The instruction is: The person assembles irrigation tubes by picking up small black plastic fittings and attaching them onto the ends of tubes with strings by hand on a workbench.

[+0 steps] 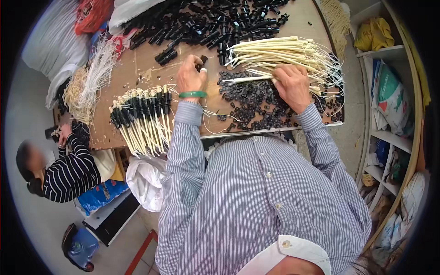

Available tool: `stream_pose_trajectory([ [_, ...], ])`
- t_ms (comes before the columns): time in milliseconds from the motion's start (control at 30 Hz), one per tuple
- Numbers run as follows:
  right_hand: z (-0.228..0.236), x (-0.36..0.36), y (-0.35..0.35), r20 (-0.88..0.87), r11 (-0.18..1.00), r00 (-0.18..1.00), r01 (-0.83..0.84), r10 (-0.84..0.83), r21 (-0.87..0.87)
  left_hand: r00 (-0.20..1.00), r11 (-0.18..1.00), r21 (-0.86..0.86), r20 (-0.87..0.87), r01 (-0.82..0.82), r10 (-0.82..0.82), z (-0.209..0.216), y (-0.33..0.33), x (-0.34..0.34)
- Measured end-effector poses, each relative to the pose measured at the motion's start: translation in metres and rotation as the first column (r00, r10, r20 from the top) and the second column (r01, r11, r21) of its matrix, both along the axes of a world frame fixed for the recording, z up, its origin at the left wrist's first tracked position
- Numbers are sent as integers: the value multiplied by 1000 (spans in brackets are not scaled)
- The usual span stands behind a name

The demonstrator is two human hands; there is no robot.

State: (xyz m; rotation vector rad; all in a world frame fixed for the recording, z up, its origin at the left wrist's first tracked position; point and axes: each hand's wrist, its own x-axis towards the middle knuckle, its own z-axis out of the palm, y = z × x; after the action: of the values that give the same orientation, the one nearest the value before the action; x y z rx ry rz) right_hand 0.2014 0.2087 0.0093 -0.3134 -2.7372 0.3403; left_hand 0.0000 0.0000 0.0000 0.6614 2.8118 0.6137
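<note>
My left hand, with a green bangle at its wrist, is closed around a short black plastic fitting above the brown table. My right hand is curled at the lower edge of a stack of cream-coloured thin tubes with white threads trailing from them. A cream tube with a white tip runs leftward from its fingers. Beneath that tube lies a pile of tiny black plastic pieces. Left of my left forearm rests a row of cream tubes fitted with black fittings.
A large heap of black fittings spreads over the far side of the table. White and cream string bundles hang at the left edge. A person in a striped top works at the left. Shelves with bags stand at the right.
</note>
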Motion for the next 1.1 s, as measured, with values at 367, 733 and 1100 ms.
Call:
stream_pose_trajectory([
  [367,0,-7,-51,25,941,968,-237,250,-241,951,793,543,-36,275,-306,-3,-32,40],
  [733,19,-12,-52,-8,922,995,-100,104,-373,734,652,338,-355,678,-579,27,-14,73],
  [1100,30,-22,-70,-25,647,912,-309,409,-697,726,795,504,677,-338,-121,5,-31,69],
])
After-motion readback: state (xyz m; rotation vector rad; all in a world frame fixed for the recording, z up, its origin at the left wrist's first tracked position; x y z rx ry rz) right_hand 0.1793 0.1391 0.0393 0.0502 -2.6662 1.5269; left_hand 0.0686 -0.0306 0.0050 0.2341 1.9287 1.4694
